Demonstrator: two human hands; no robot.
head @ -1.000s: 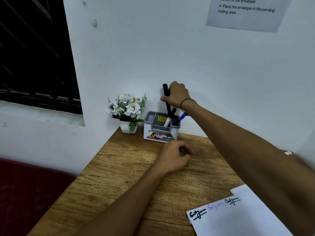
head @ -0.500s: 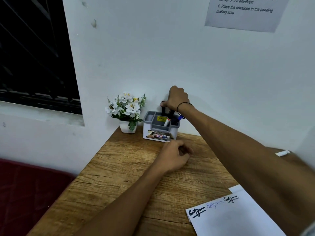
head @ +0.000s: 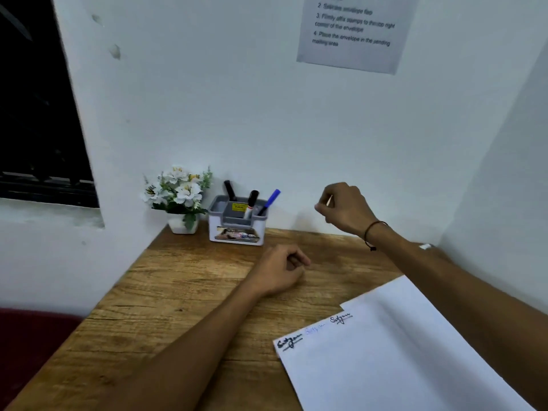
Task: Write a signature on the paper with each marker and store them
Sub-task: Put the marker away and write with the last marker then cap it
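Fingers of both the right hand and left hand curl loosely, empty. Three markers stand in the holder. Paper bears three signatures; wall notice reads "Place the envelope".
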